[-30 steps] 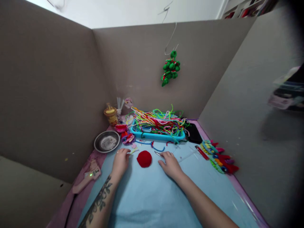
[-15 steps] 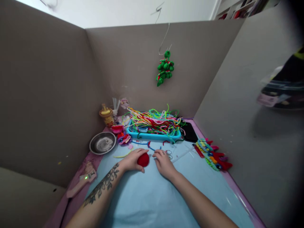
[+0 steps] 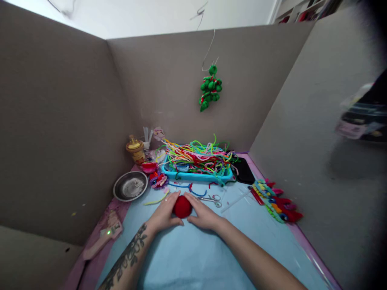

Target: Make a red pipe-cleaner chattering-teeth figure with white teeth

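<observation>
A round red ball [image 3: 182, 207], its surface fuzzy-looking, rests on the light blue table cover between my two hands. My left hand [image 3: 166, 211] curves around its left side, thumb at the near edge. On the opposite side, my right hand [image 3: 202, 212] cups it, fingers along the top right and thumb near the bottom. Parts of the ball's sides are hidden by the fingers. Just beyond my right hand lie metal scissors [image 3: 214, 199]. Blue pipe cleaner pieces [image 3: 198, 194] are a little farther back, and a yellow one [image 3: 155, 201] lies beside my left hand.
A blue tray [image 3: 196, 177] heaped with colourful pipe cleaners stands at the back. Left are a metal bowl [image 3: 121, 195], a lidded cup [image 3: 136, 151] and a pink glue gun [image 3: 99, 243]. Right: a black phone-like slab [image 3: 244, 170] and a colourful fish-like craft [image 3: 276, 201]. Grey panels [image 3: 169, 80] surround the table.
My right hand has moved left and closed against the ball's right side, uncovering the scissors. My left hand stays on the ball. The camera view has shifted slightly.
</observation>
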`<state>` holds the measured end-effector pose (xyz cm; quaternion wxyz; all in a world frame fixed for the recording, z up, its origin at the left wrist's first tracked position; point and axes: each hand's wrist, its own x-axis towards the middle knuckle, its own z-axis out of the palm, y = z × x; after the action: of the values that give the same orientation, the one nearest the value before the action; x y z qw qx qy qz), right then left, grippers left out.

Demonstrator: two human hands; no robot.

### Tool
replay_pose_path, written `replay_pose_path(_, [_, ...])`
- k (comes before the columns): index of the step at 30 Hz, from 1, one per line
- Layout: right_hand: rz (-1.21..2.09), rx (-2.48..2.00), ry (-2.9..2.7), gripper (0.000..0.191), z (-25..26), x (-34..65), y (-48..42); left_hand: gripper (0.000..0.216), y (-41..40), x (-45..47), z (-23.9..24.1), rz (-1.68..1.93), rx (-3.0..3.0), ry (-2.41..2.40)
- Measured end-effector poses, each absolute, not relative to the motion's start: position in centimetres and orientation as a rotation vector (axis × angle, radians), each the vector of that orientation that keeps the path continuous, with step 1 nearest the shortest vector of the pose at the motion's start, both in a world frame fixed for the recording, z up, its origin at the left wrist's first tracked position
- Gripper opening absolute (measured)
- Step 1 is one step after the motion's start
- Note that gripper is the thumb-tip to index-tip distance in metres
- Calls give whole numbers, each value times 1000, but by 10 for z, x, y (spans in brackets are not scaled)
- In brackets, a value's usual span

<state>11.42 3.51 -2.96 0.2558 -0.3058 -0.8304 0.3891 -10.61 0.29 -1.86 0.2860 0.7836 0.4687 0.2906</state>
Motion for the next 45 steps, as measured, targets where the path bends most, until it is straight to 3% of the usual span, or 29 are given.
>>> replay_pose_path(6, [989, -896, -2208, 73, -37, 109, 37, 92, 6, -95, -22, 698, 2201, 1318])
replay_pose_path(12, [975, -890, -2198, 82, -47, 115, 37, 104, 0, -102, -20, 695, 2162, 1333])
replay_pose_path(20, [845, -801, -1957, 51, -43, 119, 39, 94, 5, -81, -8, 698, 2231, 1330])
replay_pose_path(26, [779, -882, -1935, 35, -33, 128, 35, 44, 5, -112, 1, 1025, 1728, 1569])
replay_pose_path(30, [797, -890, -2208, 61, -22, 113, 31, 21, -16, -123, -13, 997, 1621, 1738])
replay_pose_path(33, [851, -913, -2397, 75, -15, 93, 34, 17, -30, -117, -22, 1009, 1551, 1791])
replay_pose_path(37, [945, -894, -2420, 63, -14, 81, 43, 19, -35, -111, -24, 1126, 1243, 1780])
replay_pose_path(41, [1292, -905, -1905, 54, -14, 92, 47, 27, -29, -97, -11, 1186, 1060, 1682])
replay_pose_path(45, [1625, -721, -1386, 55, -11, 106, 43, 35, -13, -64, 17, 1247, 686, 1255])
